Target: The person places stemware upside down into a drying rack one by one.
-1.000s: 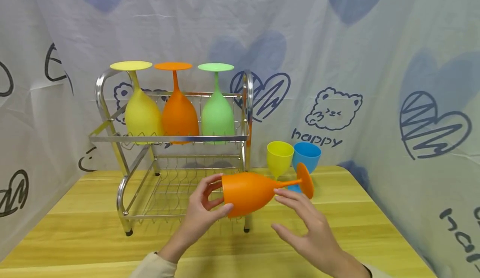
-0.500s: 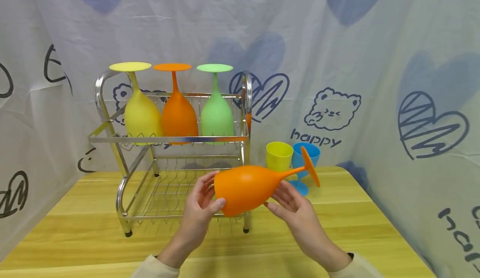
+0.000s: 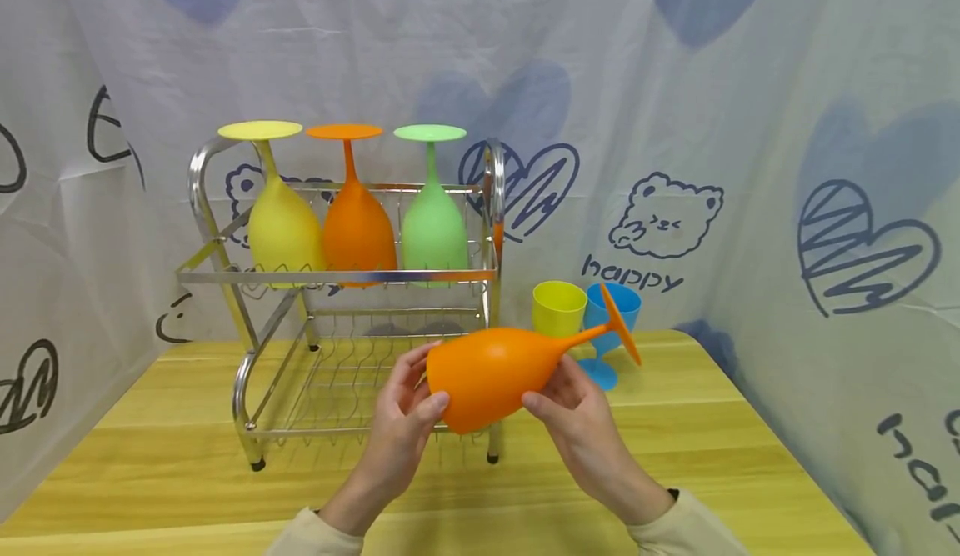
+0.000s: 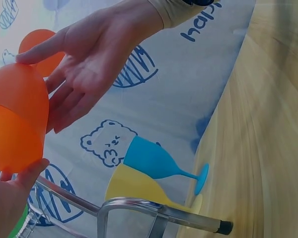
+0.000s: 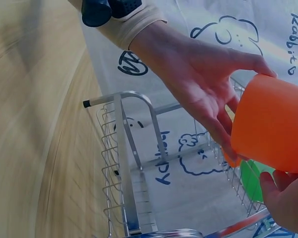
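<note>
An orange plastic goblet (image 3: 487,377) is held sideways above the table, its mouth to the left and its stem and foot tilted up to the right. My left hand (image 3: 397,427) grips the mouth end of its bowl, thumb in front and fingers behind. Near the stem, my right hand (image 3: 585,435) holds the bowl, with its thumb on the near side and its fingers partly hidden behind. The right wrist view also has the orange bowl (image 5: 273,124) between both hands.
A metal two-tier rack (image 3: 337,278) stands left, with yellow (image 3: 281,227), orange (image 3: 358,235) and green (image 3: 435,231) goblets upside down on top. Behind my right hand, yellow (image 3: 558,306) and blue (image 3: 622,314) goblets stand upright on the wooden table (image 3: 712,456). A printed curtain (image 3: 750,122) surrounds the table.
My right hand, earlier open with its fingertips by the stem, has moved under the bowl and taken hold of it. The goblet's foot has tilted upward, and its mouth shifted slightly left.
</note>
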Tool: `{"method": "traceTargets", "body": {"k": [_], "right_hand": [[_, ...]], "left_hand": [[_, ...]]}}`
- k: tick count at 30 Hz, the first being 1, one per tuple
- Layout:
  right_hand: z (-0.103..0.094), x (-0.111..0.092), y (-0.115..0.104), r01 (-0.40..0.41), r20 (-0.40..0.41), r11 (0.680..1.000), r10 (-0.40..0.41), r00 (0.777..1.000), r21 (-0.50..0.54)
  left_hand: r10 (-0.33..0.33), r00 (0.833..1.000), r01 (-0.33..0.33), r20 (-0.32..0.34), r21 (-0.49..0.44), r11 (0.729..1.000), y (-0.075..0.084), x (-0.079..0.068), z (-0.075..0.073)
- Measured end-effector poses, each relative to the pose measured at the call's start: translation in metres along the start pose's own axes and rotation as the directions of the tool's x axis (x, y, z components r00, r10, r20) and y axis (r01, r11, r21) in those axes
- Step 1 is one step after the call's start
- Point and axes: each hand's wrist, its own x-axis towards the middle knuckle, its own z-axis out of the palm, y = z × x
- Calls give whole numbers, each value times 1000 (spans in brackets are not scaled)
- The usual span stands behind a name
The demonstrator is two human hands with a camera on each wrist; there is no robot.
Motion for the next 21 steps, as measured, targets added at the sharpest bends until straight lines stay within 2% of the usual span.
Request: {"method": "traceTargets", "body": {"k": [4, 8, 11, 13, 16, 19, 21], "right_hand": [[0, 0, -1, -1, -9, 1000, 0, 1000, -10], [-1, -2, -2, -13, -30, 999, 12, 999, -34], [-4, -3, -3, -24, -46, 998, 21, 999, -64], [-7, -3, -2, -35, -65, 995, 29, 998, -93], [-12, -4, 0, -40, -86, 990, 29, 996, -132], [-17, -6, 1, -26, -86, 984, 11, 996, -178], [-21, -7, 3, -5, -77, 974, -13, 997, -225]], "left_hand": [[-34, 999, 34, 18, -13, 999, -1, 0, -2], [-107, 993, 107, 46, -9, 994, 0, -2, -7], [-122, 990, 117, 66, 79, 990, 2, -7, -16], [-124, 991, 112, 54, 183, 977, 4, -11, -22], [-147, 989, 134, 6, 360, 923, 6, -18, -35], [-174, 982, 183, -67, 528, 829, 11, -28, -51], [-168, 981, 194, -100, 601, 775, 15, -34, -65]]}}
